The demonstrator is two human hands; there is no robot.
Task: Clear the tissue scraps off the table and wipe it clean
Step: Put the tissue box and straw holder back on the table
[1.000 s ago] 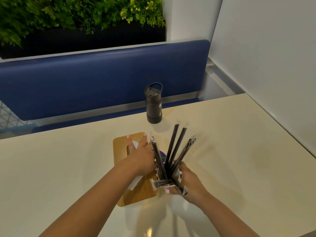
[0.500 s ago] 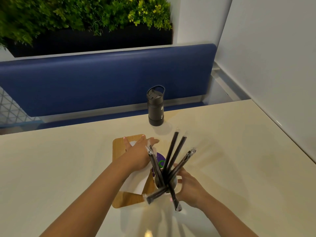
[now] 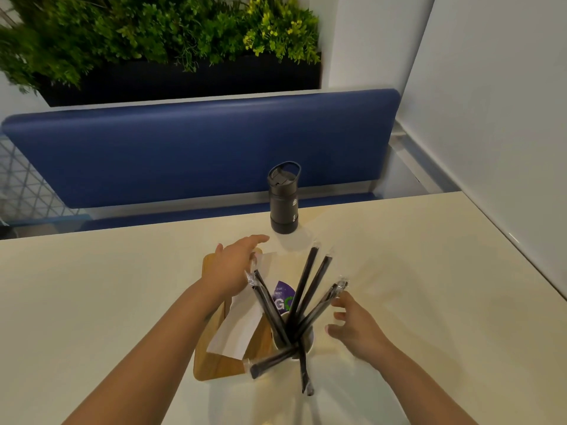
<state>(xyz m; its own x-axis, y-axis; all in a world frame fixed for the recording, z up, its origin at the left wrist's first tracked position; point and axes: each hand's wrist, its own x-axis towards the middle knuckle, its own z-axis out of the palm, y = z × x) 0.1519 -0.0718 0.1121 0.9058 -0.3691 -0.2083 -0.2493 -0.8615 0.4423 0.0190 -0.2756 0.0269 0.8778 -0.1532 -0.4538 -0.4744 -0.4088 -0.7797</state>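
While the left hand lies palm down over the far end of a wooden board, its fingers are stretched forward and loosely spread, holding nothing. A white tissue sheet lies across that board, partly under the left hand and running back toward the person. Just right of the board, a white cup stands on the cream counter, holding several black wrapped straws that fan outward; 2 more straws lie tipped over the cup's near rim. Beside the cup, the right hand hovers with fingers slightly curled and apart, gripping nothing. A black bottle stands upright near the counter's far edge, before a blue bench backrest and green plants.
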